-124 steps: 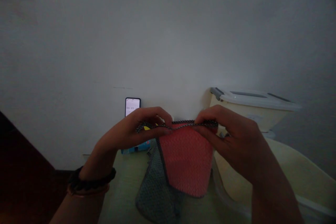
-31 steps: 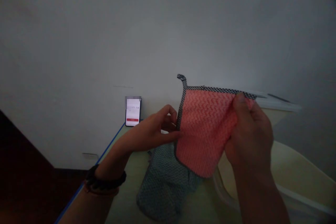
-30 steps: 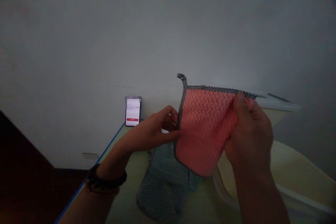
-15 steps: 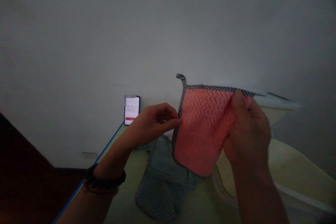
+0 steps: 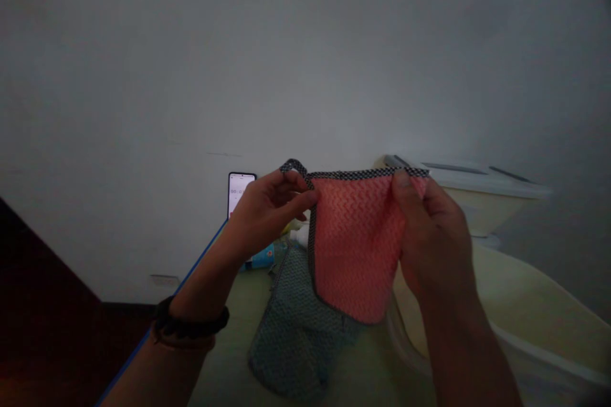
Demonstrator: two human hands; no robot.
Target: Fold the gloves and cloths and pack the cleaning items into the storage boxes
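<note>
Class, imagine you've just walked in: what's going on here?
A person holds up a pink cloth with both hands. The left hand pinches its upper left corner, by the loop; the right hand grips near the upper right. Below, a grey-green cloth lies on the table. A lit phone shows behind the left hand.
</note>
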